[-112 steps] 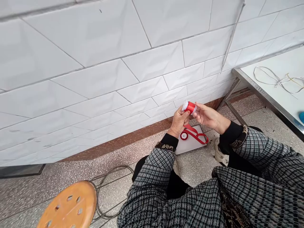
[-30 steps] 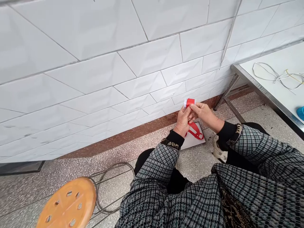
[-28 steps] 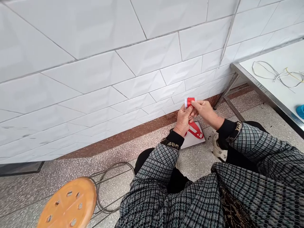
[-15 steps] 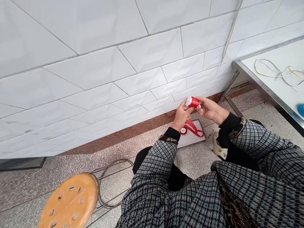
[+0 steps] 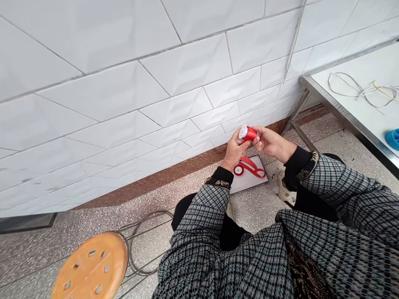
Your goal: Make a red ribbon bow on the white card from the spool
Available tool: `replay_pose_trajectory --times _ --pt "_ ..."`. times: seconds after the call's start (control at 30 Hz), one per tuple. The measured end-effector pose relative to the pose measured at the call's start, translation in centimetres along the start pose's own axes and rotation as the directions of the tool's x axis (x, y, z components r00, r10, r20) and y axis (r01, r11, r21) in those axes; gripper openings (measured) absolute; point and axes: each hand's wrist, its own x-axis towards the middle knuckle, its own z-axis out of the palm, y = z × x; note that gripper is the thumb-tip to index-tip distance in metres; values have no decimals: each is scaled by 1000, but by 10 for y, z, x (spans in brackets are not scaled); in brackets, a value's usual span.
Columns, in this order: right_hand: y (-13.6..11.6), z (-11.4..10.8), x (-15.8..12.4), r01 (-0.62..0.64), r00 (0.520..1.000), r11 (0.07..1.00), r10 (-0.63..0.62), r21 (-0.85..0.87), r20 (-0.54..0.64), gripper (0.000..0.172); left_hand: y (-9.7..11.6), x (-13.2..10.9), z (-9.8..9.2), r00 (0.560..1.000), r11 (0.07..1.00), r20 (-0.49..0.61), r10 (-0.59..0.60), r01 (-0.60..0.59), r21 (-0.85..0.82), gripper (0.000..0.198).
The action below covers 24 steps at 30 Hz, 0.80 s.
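A spool of red thread or ribbon [image 5: 249, 134] with a white end cap is held up between both hands. My left hand [image 5: 234, 149] grips it at the white-capped end, fingers wrapped round it. My right hand [image 5: 270, 143] pinches its other end with the fingertips. Below the hands, a small roll of red ribbon [image 5: 238, 170] with a white centre lies on a white board [image 5: 249, 182]. A loose loop of red ribbon [image 5: 253, 167] stretches beside the roll. My left hand and wrist partly cover the board.
An orange round stool [image 5: 90, 265] with a wire frame stands at the lower left. At the right is a metal-edged table [image 5: 349, 120] bearing thin cables [image 5: 363, 92] and a blue round object [image 5: 393, 139]. A white tiled wall [image 5: 187, 91] rises ahead.
The view has shifted slightly, so the hands and spool appear a little further left. The spool seems tilted slightly more towards the camera. Both hands keep their hold.
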Motion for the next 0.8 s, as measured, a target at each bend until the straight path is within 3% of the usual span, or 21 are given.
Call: replay_pose_trajectory --times 0.2,0.4,0.57,0.67,0.8 --pt "5 0 -3 -6 999 1000 6 -11 39 34 5 -4 7 1000 992 -16 -17 15 -125 81" --pt "23 -3 1 259 962 951 -238 -166 136 33 5 -8 14 994 971 -103 -40 15 -240 77" --pt "29 -5 4 340 932 906 -289 -251 219 27 9 -10 17 990 954 -125 -63 23 -299 76" --pt "30 -4 4 371 923 890 -324 -264 207 22 12 -11 19 989 950 -126 -76 34 -311 77" --pt "32 0 4 396 918 858 -361 -328 163 31 13 -12 20 989 948 -118 -83 42 -315 75"
